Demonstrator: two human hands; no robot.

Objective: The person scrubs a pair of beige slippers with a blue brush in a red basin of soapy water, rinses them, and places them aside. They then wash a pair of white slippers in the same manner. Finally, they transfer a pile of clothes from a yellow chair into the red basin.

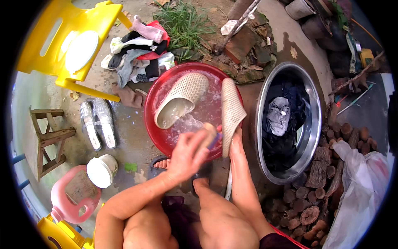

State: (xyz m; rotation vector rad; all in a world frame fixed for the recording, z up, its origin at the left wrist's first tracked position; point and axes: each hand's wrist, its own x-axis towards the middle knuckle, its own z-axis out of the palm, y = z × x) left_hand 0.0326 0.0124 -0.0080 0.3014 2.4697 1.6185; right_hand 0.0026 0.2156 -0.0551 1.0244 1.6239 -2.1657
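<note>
My left hand grips a small brush, blurred, with a tan back and bluish bristles. The brush is close to the inner side of a cream perforated clog. That clog stands on edge over the right rim of a red plastic basin, and my right hand holds it near its lower end; most of those fingers are hidden behind it. The matching clog lies tilted in the basin's soapy water, some of which shows inside its opening.
Right of the basin stands an oval metal tub of dark wet clothes, beside stacked logs. Socks and clothes lie at upper left, near a yellow plastic chair. Silver slippers, a white bucket and a pink jug are left.
</note>
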